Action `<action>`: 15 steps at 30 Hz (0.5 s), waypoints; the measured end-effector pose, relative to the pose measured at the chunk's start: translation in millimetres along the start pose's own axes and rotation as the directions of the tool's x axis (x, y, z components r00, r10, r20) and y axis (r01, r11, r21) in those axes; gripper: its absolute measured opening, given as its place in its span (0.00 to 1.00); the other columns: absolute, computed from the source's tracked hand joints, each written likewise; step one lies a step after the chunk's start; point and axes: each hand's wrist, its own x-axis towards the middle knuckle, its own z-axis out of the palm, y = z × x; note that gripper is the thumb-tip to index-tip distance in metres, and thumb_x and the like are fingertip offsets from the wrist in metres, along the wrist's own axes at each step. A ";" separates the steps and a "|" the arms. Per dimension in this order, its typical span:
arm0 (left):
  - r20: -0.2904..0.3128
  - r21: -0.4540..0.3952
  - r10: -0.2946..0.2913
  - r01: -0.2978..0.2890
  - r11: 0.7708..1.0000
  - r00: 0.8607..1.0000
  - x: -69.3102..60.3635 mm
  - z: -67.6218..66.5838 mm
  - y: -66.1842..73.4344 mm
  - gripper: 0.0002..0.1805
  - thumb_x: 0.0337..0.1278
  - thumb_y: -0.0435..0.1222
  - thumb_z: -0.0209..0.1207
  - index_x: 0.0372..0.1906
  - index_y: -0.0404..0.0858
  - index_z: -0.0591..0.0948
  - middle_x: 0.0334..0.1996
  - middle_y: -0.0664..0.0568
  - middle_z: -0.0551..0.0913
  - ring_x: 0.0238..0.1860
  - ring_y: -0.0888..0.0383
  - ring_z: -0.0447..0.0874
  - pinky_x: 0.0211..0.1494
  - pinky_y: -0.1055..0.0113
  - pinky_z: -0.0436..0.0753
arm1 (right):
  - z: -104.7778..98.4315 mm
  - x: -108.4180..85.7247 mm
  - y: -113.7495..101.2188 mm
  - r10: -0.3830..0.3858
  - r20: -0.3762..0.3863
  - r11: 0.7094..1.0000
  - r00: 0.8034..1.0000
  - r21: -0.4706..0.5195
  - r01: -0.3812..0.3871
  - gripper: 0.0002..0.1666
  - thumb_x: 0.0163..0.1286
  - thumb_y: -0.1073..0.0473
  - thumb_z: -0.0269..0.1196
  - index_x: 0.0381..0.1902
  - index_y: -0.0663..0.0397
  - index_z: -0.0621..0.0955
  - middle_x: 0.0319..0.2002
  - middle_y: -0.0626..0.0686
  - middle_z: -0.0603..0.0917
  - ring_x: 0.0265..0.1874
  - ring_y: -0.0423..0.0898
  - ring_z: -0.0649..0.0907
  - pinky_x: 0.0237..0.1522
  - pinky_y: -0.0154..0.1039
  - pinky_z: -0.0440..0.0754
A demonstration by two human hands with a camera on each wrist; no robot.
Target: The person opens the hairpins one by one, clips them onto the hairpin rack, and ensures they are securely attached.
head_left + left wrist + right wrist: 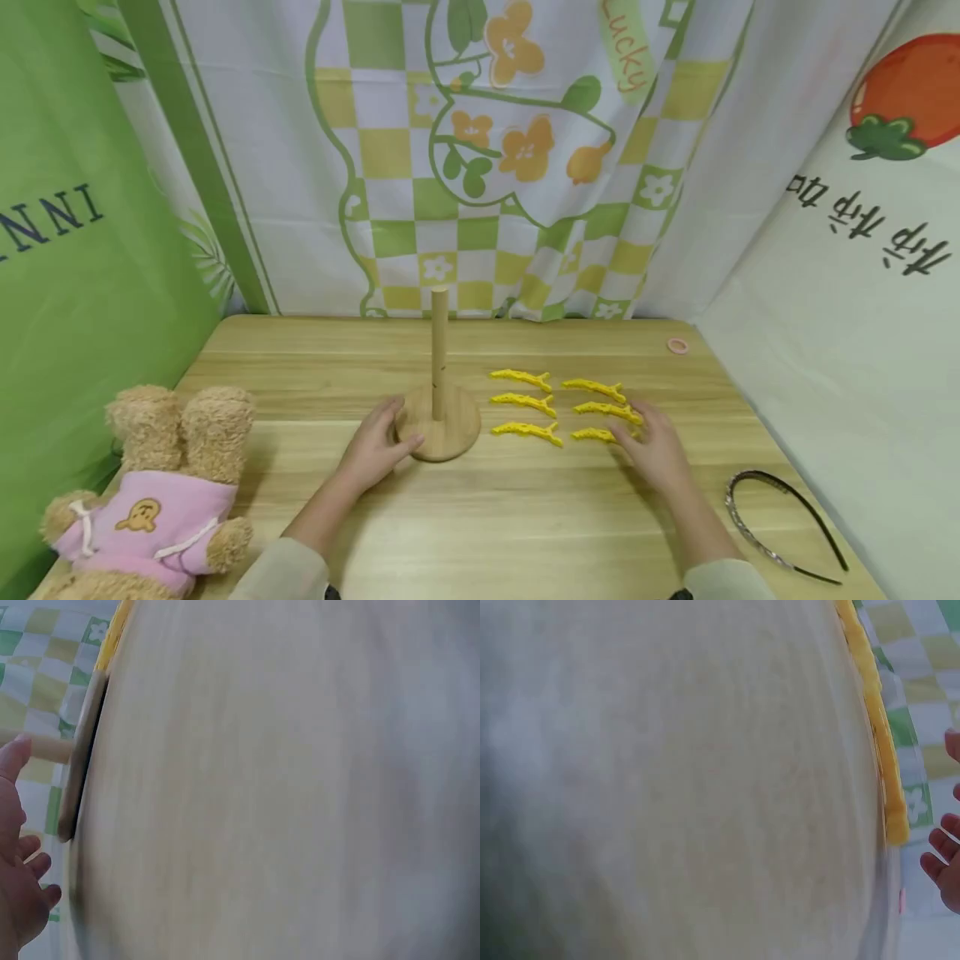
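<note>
At three o'clock from the wooden stand [439,404] lay yellow clips [522,401], seemingly light, stiff and best pinched at their forked ends. Fingers spread, the left hand [377,450] flanked the stand at eight, the right hand [654,446] the clips at four.

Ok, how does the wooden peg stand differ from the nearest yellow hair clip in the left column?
The wooden peg stand is pale tan, while the yellow hair clip is bright yellow. The stand rises upright from a round base; the clip lies on its long side. The stand is much larger than the clip. Both rest on the wood-grain tabletop.
</note>
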 end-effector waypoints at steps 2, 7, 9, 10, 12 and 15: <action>-0.013 0.025 0.012 -0.012 1.000 1.000 2.6 6.0 -3.3 0.46 0.60 0.51 0.63 0.75 0.34 0.58 0.76 0.37 0.55 0.76 0.35 0.50 0.76 0.36 0.54 | -2.3 -2.2 5.8 0.020 0.014 1.000 1.000 -0.004 -0.020 0.42 0.72 0.43 0.58 0.71 0.65 0.62 0.70 0.72 0.61 0.68 0.72 0.62 0.69 0.71 0.59; -0.049 0.075 0.023 -0.020 0.997 0.999 5.9 14.7 -8.7 0.46 0.59 0.51 0.64 0.74 0.30 0.59 0.76 0.36 0.56 0.76 0.35 0.51 0.77 0.37 0.53 | -6.3 -9.0 15.7 0.065 0.069 0.998 0.995 0.002 -0.066 0.42 0.71 0.44 0.60 0.72 0.64 0.62 0.69 0.71 0.62 0.67 0.72 0.65 0.68 0.71 0.62; -0.052 0.090 0.016 -0.011 0.996 0.998 6.2 16.4 -9.9 0.46 0.59 0.51 0.63 0.73 0.29 0.60 0.76 0.36 0.56 0.76 0.35 0.51 0.77 0.38 0.53 | -7.1 -12.0 18.6 0.079 0.086 0.997 0.993 0.014 -0.080 0.42 0.69 0.45 0.62 0.71 0.63 0.63 0.68 0.71 0.64 0.65 0.72 0.66 0.67 0.70 0.63; -0.054 0.099 0.015 -0.010 0.995 0.998 6.3 17.1 -10.6 0.46 0.59 0.51 0.63 0.73 0.29 0.60 0.75 0.36 0.56 0.76 0.35 0.51 0.77 0.37 0.53 | -7.2 -13.3 20.0 0.083 0.092 0.996 0.992 0.018 -0.085 0.41 0.69 0.47 0.63 0.70 0.64 0.64 0.67 0.71 0.65 0.64 0.72 0.68 0.67 0.70 0.65; -0.055 0.113 0.015 -0.008 0.994 0.998 6.8 18.4 -11.4 0.46 0.59 0.51 0.63 0.73 0.28 0.60 0.75 0.35 0.57 0.76 0.35 0.51 0.77 0.38 0.53 | -7.4 -15.2 22.9 0.080 0.099 0.996 0.992 0.018 -0.082 0.39 0.67 0.49 0.64 0.68 0.66 0.67 0.64 0.72 0.69 0.63 0.71 0.70 0.66 0.68 0.66; -0.060 0.138 0.029 -0.020 0.990 0.998 7.8 20.4 -12.6 0.46 0.59 0.52 0.63 0.72 0.27 0.61 0.74 0.35 0.59 0.75 0.35 0.53 0.78 0.38 0.53 | -8.0 -16.8 26.8 0.071 0.112 0.997 0.991 -0.004 -0.071 0.38 0.66 0.49 0.65 0.65 0.68 0.69 0.62 0.72 0.72 0.63 0.70 0.71 0.67 0.67 0.65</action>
